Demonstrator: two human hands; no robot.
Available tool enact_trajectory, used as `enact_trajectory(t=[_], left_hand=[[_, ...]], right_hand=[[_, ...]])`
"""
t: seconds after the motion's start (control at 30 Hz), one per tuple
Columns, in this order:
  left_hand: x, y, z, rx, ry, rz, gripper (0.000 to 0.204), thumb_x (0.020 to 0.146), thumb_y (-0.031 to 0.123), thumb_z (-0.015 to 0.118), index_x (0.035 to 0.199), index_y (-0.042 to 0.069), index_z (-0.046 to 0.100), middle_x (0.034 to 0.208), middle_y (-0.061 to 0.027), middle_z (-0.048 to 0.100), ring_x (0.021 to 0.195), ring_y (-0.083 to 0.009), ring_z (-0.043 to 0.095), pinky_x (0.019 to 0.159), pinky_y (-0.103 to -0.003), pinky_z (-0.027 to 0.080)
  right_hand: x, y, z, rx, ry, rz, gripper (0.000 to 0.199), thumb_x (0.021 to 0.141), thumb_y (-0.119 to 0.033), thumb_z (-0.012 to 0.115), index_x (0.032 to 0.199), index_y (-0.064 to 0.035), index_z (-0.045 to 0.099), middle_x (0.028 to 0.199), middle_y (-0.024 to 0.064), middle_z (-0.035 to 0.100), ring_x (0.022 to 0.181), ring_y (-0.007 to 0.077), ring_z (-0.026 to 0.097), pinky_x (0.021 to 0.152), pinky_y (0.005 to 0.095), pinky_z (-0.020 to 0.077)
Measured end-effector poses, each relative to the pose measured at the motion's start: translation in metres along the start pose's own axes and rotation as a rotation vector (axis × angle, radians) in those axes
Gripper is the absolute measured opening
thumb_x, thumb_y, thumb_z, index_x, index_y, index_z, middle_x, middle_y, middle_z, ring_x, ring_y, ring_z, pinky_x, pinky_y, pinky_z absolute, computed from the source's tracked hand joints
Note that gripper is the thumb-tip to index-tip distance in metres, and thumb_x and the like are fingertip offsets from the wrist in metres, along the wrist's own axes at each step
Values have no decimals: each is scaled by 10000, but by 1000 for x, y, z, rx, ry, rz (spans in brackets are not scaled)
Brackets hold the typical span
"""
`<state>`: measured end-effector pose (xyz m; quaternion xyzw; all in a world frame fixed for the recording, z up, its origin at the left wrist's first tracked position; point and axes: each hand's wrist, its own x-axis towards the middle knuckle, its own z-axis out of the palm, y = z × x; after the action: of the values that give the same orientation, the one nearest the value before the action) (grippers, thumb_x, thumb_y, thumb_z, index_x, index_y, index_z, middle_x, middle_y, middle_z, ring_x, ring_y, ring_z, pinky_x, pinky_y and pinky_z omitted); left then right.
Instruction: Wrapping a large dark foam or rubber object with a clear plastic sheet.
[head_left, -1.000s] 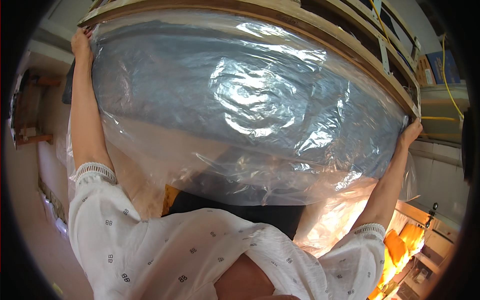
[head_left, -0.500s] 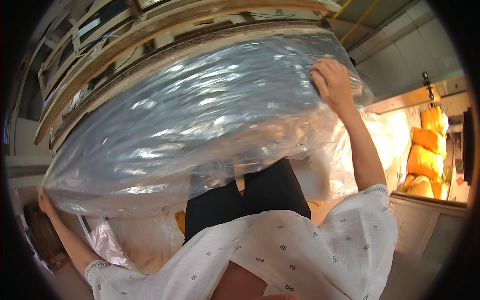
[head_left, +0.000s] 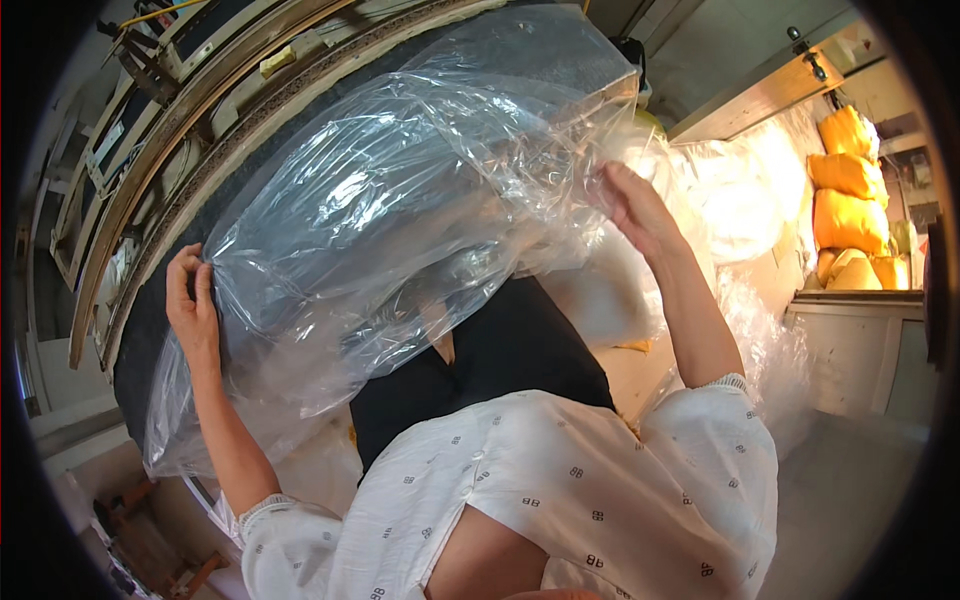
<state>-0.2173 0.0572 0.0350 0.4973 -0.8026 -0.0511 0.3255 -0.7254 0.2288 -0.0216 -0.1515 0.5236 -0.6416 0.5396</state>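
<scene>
Wooden frames [head_left: 180, 110] behind; both hands' fingers [head_left: 190, 290] clamped on crinkled clear plastic bag [head_left: 400, 210]

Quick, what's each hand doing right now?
Left hand: fingers closed, gripping the clear plastic sheet at its edge.
Right hand: fingers closed on the same plastic sheet.

Dark padded bench [head_left: 150, 330], perhaps, clear plastic sheet [head_left: 400, 200] on top
</scene>
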Motion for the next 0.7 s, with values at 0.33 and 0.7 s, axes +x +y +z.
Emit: enact_trajectory(t=[0.33, 0.7], left_hand=[[-11, 6, -5, -206, 0, -236, 110, 863, 67, 575, 805, -24, 559, 751, -19, 505, 704, -70, 466, 644, -188, 372], [-65, -14, -42, -165, -4, -243, 56, 832, 6, 597, 805, -29, 562, 727, -19, 469, 667, -90, 438, 613, -205, 355]], right_hand=[[137, -125, 6, -1618, 310, -899, 200, 840, -245, 591, 908, -59, 619, 593, 0, 499, 598, 100, 490, 557, 255, 417], [204, -136, 77, -1265, -193, -553, 206, 816, -224, 631, 833, -21, 599, 736, -15, 553, 705, 56, 482, 656, 207, 388]])
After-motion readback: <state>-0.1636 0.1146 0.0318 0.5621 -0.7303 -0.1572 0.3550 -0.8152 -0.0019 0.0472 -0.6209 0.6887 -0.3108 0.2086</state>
